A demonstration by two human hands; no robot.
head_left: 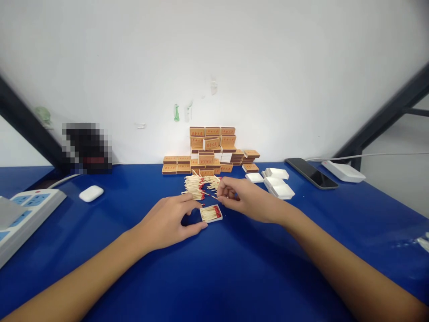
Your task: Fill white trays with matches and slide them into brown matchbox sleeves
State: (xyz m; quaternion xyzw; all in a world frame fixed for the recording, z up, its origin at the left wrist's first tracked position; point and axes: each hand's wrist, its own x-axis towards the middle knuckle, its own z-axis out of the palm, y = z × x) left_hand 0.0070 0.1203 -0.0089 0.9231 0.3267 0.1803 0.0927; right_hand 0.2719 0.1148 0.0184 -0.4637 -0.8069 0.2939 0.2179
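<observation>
A small white matchbox tray point(211, 220) lies on the blue table, partly filled with red-tipped matches point(210, 213). My left hand point(170, 219) grips its left end, the index finger at the far corner and the thumb at the near corner. Just beyond the tray, my right hand point(246, 199) is closed in a pinch on a thin match point(211, 195). A loose heap of matches point(193, 184) lies in front of both hands, and its right part is partly hidden by my right fingers.
Orange matchboxes point(212, 143) are stacked against the white wall. White trays point(279, 185) sit to the right, near a black phone point(311, 173) and a white device point(343, 171). On the left are a white earphone case point(91, 193) and a power strip point(36, 205).
</observation>
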